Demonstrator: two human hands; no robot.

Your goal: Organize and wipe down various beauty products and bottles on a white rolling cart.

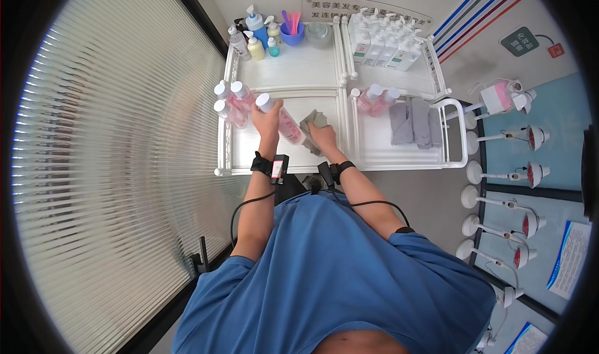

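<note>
My left hand (pixel 267 121) grips a clear bottle of pink contents with a white cap (pixel 289 127) near its capped end; the bottle is tilted, its base towards my right hand. In my right hand (pixel 323 137) is a crumpled grey cloth (pixel 312 128), close beside the bottle's base. Several similar pink bottles (pixel 232 114) stand to the left of my left hand, at the left end of the white shelf (pixel 252 157). Two more pink bottles (pixel 381 102) stand on the neighbouring shelf to the right, next to folded grey towels (pixel 415 124).
On the upper left shelf are pump bottles (pixel 256 47), a blue bowl (pixel 292 37) with spatulas and a glass bowl (pixel 318 34). White pump bottles (pixel 386 45) crowd the upper right one. A ribbed glass partition (pixel 126 167) rises at left; several lamps (pixel 533 174) line the right.
</note>
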